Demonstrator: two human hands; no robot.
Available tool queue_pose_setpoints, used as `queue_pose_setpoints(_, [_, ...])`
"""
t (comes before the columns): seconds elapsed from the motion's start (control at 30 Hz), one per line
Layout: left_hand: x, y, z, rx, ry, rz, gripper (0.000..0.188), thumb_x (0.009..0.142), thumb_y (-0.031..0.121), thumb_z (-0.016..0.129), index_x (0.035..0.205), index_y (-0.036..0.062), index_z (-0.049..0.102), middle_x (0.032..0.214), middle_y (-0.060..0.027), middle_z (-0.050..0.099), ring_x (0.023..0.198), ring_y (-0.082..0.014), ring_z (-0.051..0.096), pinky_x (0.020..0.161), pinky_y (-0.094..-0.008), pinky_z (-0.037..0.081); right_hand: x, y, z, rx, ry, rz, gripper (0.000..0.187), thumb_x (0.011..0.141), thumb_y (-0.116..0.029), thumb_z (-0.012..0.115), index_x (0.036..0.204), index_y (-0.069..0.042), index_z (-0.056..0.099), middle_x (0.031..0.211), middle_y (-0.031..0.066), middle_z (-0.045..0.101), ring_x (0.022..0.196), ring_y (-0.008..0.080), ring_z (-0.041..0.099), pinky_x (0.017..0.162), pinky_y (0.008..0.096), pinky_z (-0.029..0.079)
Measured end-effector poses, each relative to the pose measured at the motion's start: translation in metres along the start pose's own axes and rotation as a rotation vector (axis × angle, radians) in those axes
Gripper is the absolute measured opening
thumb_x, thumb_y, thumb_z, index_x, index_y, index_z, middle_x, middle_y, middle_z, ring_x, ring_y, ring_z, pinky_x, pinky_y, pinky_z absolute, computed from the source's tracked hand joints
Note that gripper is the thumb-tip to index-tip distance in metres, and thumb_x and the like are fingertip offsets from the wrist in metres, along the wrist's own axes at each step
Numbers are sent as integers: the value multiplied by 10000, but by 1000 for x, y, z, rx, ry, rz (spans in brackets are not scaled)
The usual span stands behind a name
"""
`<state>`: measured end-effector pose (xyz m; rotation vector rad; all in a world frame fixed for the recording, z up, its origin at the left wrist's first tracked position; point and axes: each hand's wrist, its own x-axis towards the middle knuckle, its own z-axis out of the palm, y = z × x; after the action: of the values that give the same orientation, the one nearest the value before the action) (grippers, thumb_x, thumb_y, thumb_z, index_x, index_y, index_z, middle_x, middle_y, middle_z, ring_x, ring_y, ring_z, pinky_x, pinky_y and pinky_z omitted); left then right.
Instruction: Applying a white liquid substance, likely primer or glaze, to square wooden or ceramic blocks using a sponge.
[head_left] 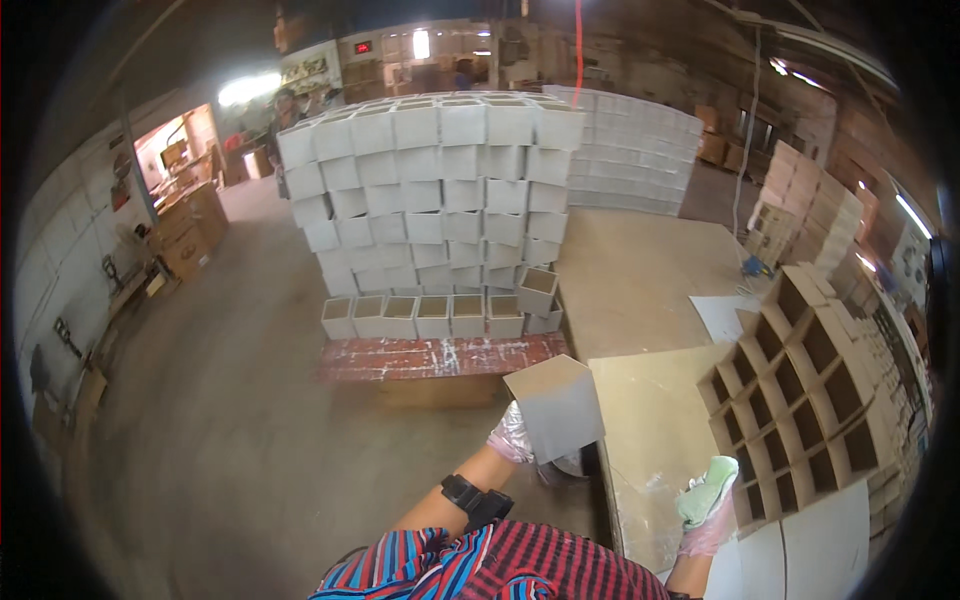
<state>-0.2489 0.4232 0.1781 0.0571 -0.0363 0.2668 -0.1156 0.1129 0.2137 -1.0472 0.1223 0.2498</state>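
My left hand [511, 434], in a thin clear glove, grips a grey-white box [562, 416] by its left side. One face of the box is brown, and most of my fingers are hidden by it. The box is held above the left edge of a pale worktable [650, 440]. To the right, my gloved right hand [710, 525] is closed around a light green sponge or folded cloth [712, 484] over the table. The two hands are apart.
A tall stack of white boxes [425, 200] stands on a red, paint-marked platform [440, 358] ahead. At right, brown open-ended boxes [790, 400] are stacked like a grid. A second white stack [635, 150] is at the back, beyond a brown board surface [640, 270].
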Motion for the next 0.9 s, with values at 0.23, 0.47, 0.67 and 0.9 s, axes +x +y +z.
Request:
queue_pose_setpoints(0.23, [-60,94,5,161,-32,326,359,924,268,329,1192,57,440,1165,-89,512,1058,-215,500,894,-343,417,26,59,73,135,-169,217,350,868,-424,472,907,-82,537,692,29,516,594,170,529,541,293,463])
queue_pose_setpoints(0.47, [-126,133,-11,343,223,740,383,931,266,325,1219,30,417,1179,-115,506,1050,-238,516,890,-356,431,65,132,117,140,-376,449,294,889,-343,434,912,-65,527,696,44,538,573,180,532,525,309,465])
queue_pose_setpoints(0.67, [-160,125,1,287,254,948,377,930,258,326,1189,8,437,1136,-136,529,1012,-259,538,873,-373,450,76,157,146,65,-420,533,348,887,-346,434,976,-23,525,800,101,571,702,226,574,683,376,508])
queue_pose_setpoints(0.9, [-177,99,24,377,370,1116,367,927,261,324,1164,12,454,1123,-141,534,1006,-270,540,863,-388,454,104,186,168,259,-608,701,404,898,-364,408,1038,3,505,870,127,575,762,256,577,738,400,501])
